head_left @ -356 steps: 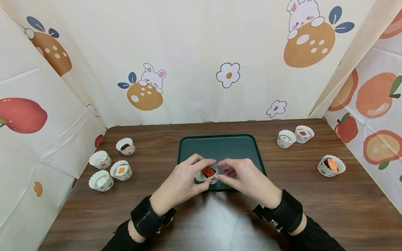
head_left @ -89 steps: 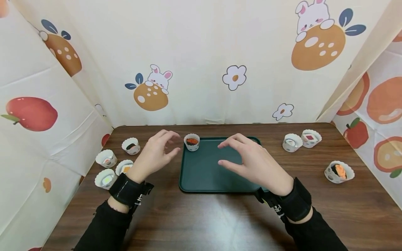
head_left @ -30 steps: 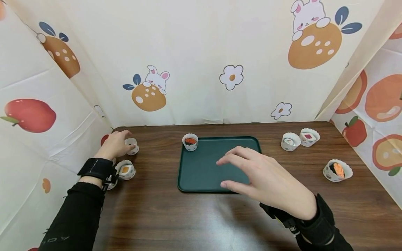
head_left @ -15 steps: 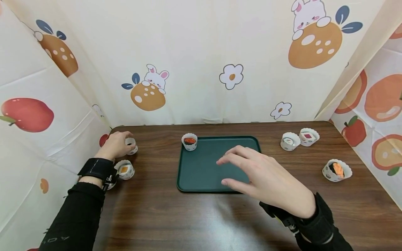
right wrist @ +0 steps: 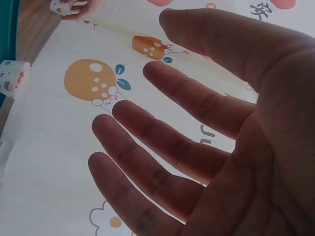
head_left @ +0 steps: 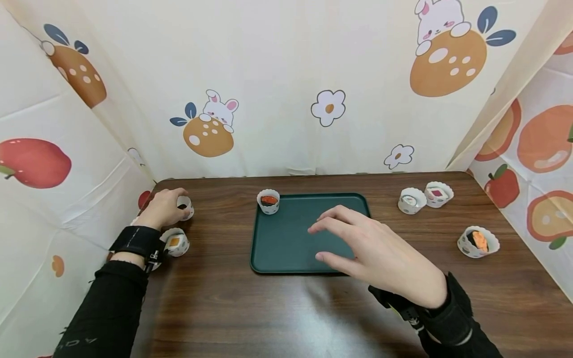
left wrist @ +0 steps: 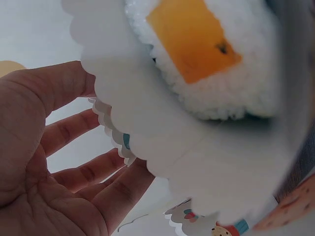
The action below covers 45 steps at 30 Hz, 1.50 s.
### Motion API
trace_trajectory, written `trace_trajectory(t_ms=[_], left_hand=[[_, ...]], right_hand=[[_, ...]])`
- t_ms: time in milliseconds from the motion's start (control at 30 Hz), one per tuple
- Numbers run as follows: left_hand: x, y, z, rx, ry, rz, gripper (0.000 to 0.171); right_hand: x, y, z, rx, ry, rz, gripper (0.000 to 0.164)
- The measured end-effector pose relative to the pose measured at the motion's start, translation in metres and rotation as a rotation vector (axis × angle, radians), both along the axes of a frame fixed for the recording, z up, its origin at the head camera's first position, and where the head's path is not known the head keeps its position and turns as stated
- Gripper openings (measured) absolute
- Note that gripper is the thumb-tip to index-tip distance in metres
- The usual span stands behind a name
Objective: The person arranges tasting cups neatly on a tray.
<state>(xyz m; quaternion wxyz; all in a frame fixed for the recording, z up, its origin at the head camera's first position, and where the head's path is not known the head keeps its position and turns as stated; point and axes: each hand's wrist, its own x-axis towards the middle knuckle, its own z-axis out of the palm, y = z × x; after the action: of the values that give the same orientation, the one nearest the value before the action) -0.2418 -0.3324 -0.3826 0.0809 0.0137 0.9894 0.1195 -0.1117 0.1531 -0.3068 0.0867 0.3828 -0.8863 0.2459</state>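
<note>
Six paper cups can be counted clearly on the worktop [head_left: 250,313], each with a small piece of sushi: two at the left, one on the tray and three at the right. The left hand [head_left: 160,209] is at the far left, its thumb and forefinger bent round the dark-filled cup [head_left: 189,210]. How firmly it grips is hard to tell, and most of what that cup contains is hidden by the fingers.

Just nearer stands the yellow-centred cup [head_left: 176,243]; it looms large and is cut off in the left wrist view, covering the thumb tip. Part of another cup [left wrist: 192,223] shows low in that view; the wrist hides most of what lies there.

The right hand [head_left: 364,248] hangs over the one green tray [head_left: 286,253], fingers loosely spread and holding nothing, covering the tray's near right corner. The red-topped cup [head_left: 268,201] stands at the tray's far left corner. At the right, two cups [head_left: 412,201] stand side by side at the far edge, and the orange-topped cup [head_left: 478,242] stands nearer.
</note>
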Motion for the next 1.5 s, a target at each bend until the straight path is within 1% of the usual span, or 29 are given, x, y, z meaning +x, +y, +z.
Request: trace_trajectory(t_ms=[200, 600, 800, 1033, 1233, 1500], left_hand=[[0.002, -0.001, 0.001, 0.007, -0.008, 0.004, 0.059], [0.000, 0.000, 0.003, 0.009, 0.015, -0.004, 0.056], [0.002, 0.006, 0.008, 0.014, 0.038, -0.017, 0.055], [0.010, 0.018, 0.018, 0.024, 0.081, -0.024, 0.050], [0.019, 0.027, 0.025, 0.047, 0.130, -0.030, 0.047], [0.031, 0.045, 0.037, 0.053, 0.209, -0.094, 0.045]], right_hand=[[-0.001, -0.001, 0.000, 0.001, -0.003, 0.004, 0.033], [-0.002, -0.001, -0.001, 0.021, -0.019, -0.005, 0.033], [-0.002, 0.000, -0.001, 0.019, -0.021, 0.004, 0.033], [-0.002, 0.000, -0.001, 0.021, -0.024, 0.000, 0.033], [-0.002, -0.001, -0.002, 0.030, -0.005, -0.009, 0.033], [-0.002, -0.001, -0.003, 0.034, -0.005, -0.009, 0.033]])
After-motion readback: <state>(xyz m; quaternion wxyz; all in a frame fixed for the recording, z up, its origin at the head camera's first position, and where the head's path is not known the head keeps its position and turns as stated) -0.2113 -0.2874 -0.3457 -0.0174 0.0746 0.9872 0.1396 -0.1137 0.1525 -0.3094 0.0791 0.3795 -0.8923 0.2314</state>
